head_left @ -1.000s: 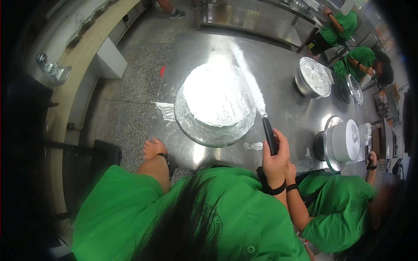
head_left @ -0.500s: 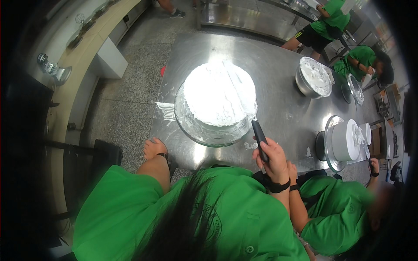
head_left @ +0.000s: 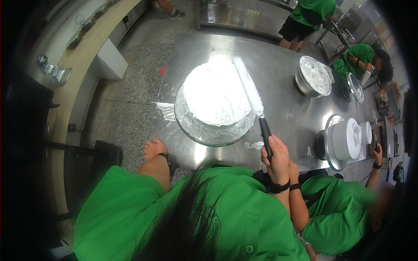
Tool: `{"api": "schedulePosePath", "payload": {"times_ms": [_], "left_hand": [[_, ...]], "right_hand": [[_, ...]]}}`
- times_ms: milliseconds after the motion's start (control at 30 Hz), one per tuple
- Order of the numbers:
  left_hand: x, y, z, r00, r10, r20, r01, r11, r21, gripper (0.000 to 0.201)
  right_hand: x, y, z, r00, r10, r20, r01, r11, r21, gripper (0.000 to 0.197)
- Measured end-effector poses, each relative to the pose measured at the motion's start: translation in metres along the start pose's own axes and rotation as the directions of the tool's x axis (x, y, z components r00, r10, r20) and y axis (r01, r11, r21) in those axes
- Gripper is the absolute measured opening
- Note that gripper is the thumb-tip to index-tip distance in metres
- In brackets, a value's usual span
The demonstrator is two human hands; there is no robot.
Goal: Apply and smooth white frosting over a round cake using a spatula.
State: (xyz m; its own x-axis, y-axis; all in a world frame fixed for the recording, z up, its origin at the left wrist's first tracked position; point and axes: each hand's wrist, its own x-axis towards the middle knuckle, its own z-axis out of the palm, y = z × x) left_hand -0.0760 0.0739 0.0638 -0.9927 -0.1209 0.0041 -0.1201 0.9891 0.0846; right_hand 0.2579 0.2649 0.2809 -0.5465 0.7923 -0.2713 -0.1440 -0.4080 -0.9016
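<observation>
My right hand [head_left: 277, 158] is closed around the black handle of an icing spatula [head_left: 249, 86]. Its long blade carries white cream and stands at the right edge of a round cake [head_left: 213, 95] coated in white cream. Glare washes out most of the cake's top; its surface looks uneven toward the near side. Beneath the cake is a round glass turntable [head_left: 204, 140], smeared with cream. My left hand [head_left: 155, 149] is just off the near left corner of the table, its fingers loosely apart and holding nothing.
Cream streaks mark the steel table [head_left: 278, 78]. A metal bowl of white cream [head_left: 314, 78] stands at the far right. Nearer, a smooth white cylinder [head_left: 346, 139] sits on another turntable [head_left: 332, 143], beside a co-worker in green [head_left: 333, 209]. Other people work beyond.
The spatula has moved right, off the cake's top to its right edge, and more of its blade shows. My right hand shifted slightly right; my left hand has stayed put.
</observation>
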Motion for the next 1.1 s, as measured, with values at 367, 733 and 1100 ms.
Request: {"api": "schedulePosePath", "payload": {"times_ms": [367, 733, 1100], "left_hand": [[-0.001, 0.001, -0.003, 1.0, -0.002, 0.013, 0.002, 1.0, -0.017, 0.048], [-0.002, 0.003, -0.008, 0.999, 0.001, 0.052, 0.0, 1.0, -0.016, 0.051], [0.0, 0.0, -0.003, 1.0, -0.014, 0.022, 0.014, 1.0, -0.014, 0.047]], "right_hand": [[-0.009, -0.008, 0.004, 0.982, -0.176, 0.061, 0.173, 0.983, 0.053, 0.028], [-0.004, 0.003, 0.005, 0.994, -0.089, -0.068, 0.091, 0.995, 0.033, 0.026], [0.005, 0.011, -0.002, 0.998, 0.05, -0.037, -0.049, 0.998, 0.037, 0.024]]}}
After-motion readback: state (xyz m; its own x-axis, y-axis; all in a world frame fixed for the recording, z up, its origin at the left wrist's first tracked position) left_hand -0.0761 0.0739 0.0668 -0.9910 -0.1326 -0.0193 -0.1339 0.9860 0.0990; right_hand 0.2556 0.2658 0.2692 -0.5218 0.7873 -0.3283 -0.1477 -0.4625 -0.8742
